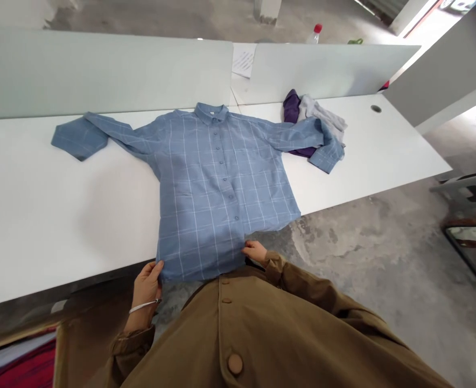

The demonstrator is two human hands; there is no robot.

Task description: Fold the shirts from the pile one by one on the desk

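Note:
A blue shirt (197, 188) with a white check lies front side up, its collar toward the far side and its hem over the table's near edge. My left hand (147, 285) pinches the hem at its left corner. My right hand (254, 251) grips the hem beside the button placket, fingers closed on the cloth. Both sleeves are spread outward; the left one is folded over near its cuff. The right sleeve lies across a purple and grey pile of clothes (322, 114).
The white table (112, 215) has a frosted divider (109, 75) along its back. Beyond it stands a bottle with a red cap (317, 29). An open box (58, 350) with red and grey cloth is on the floor at lower left. Metal furniture (468, 186) stands at right.

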